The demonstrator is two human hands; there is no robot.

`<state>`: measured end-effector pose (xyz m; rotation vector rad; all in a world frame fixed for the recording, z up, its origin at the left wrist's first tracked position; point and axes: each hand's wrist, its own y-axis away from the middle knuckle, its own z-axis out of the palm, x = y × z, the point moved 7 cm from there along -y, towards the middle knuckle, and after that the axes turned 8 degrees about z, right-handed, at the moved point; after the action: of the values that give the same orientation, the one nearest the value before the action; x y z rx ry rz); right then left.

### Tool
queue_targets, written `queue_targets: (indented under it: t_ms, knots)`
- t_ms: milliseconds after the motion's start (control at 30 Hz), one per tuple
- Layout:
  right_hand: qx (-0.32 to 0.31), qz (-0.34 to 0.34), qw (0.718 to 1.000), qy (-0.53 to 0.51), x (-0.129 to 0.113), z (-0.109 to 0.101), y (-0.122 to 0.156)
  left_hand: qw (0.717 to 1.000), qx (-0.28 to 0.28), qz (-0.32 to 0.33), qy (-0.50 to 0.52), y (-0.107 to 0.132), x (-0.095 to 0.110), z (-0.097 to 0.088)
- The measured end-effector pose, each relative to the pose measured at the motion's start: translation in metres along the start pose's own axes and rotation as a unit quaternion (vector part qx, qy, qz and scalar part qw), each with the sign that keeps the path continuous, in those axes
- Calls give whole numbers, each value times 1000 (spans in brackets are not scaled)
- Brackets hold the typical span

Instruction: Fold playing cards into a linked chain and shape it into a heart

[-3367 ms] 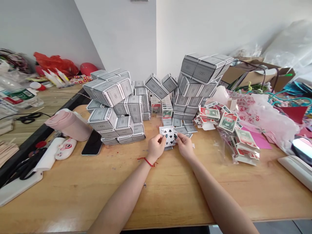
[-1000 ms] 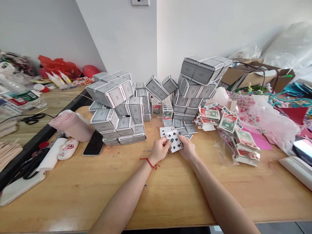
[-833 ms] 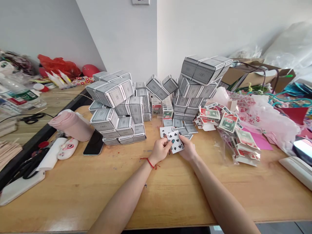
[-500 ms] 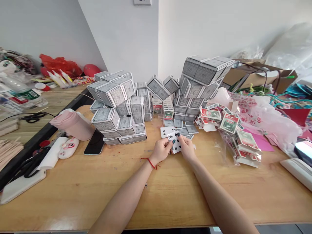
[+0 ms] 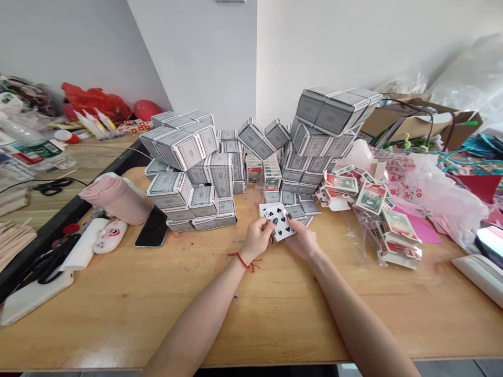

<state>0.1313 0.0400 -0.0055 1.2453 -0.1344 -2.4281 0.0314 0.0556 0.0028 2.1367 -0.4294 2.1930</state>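
Observation:
Both my hands meet over the middle of the wooden table. My left hand, with a red string at the wrist, and my right hand pinch a small fan of playing cards, spades face up. The cards tilt slightly to the right, just above the tabletop. Directly behind them lie a few flat grey card packs. Large piles of grey patterned card boxes rise at the left and at the right.
Red and green card boxes in clear wrap spill at the right beside pink bags. A pink rolled cloth, a black phone and a white case lie left. Scissors and a bottle rest on the far left table.
The fanned cards have shifted and turned a little between my hands; my fingers regripped them. The view drifted slightly. The piles have not moved.

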Motion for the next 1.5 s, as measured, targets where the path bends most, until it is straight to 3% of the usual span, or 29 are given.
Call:
queue_targets:
  t_ms: [233,300,433,567,700,833,1133,1500]
  knots:
    - [57,-65,986,141,-3,-6,-1,999,-8,11,-32,0,-1,0]
    - [104,-99,964,226,-8,-11,1,999,-9,9,-41,0,-1,0]
    - [184,-167,889,385,-19,-14,8,997,-5,16,-79,1,0,0]
    - [227,-204,847,436,-25,-14,14,994,0,22,-104,0,-2,-2]
    - [217,-217,881,361,-27,-14,14,997,-2,0,-83,-1,-7,-2]
    - [206,-187,917,287,-26,-17,12,998,-4,-15,-63,0,-9,-2]
    - [194,-139,942,238,-18,-16,12,991,41,63,-106,2,10,-9]
    - [176,-110,956,205,-11,-14,7,989,55,59,-123,0,4,-12]
